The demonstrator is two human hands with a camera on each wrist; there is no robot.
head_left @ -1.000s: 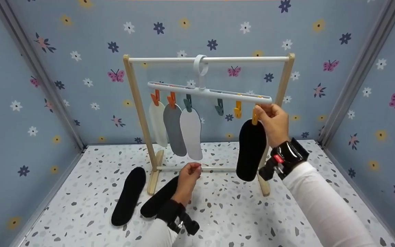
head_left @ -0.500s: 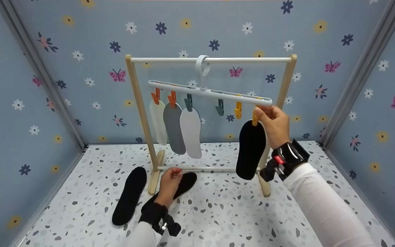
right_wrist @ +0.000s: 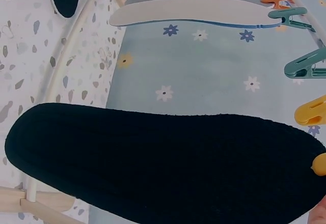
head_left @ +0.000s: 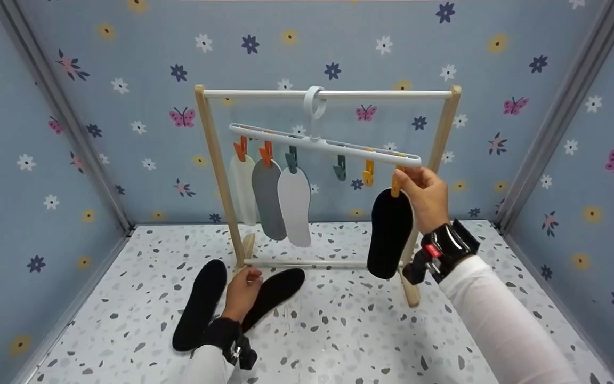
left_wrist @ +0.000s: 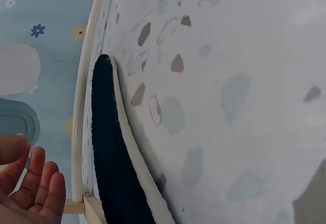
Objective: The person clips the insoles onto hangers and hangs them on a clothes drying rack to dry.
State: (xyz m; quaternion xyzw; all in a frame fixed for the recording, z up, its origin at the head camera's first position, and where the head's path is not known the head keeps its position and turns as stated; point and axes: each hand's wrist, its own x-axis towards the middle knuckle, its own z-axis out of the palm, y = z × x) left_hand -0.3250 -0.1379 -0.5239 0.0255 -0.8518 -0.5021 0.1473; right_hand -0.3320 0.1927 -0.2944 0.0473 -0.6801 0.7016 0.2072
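Observation:
My right hand (head_left: 425, 196) pinches a yellow clip (head_left: 395, 184) at the right end of a white hanger (head_left: 349, 149). From that clip hangs a black insole (head_left: 391, 234), which fills much of the right wrist view. The hanger slopes down to the right. My left hand (head_left: 243, 293), fingers loosely curled with nothing seen in them, is above the table between two black insoles, one on the left (head_left: 200, 306) and one on the right (head_left: 280, 288). In the left wrist view, the left hand's fingers (left_wrist: 38, 183) are apart from the nearby insole (left_wrist: 114, 158).
A wooden rack (head_left: 216, 176) with a white top rail (head_left: 392, 94) bears the hanger. Pale, grey (head_left: 271, 205) and white (head_left: 295, 210) insoles hang from orange and green clips. A green clip (head_left: 340, 169) and a yellow clip (head_left: 368, 175) hang without insoles. Flowered walls enclose the speckled table (head_left: 349, 330).
My left hand has moved left and down from beneath the hanging insoles, uncovering more of the right-hand insole on the table. My right hand stays at the yellow clip, slightly lower.

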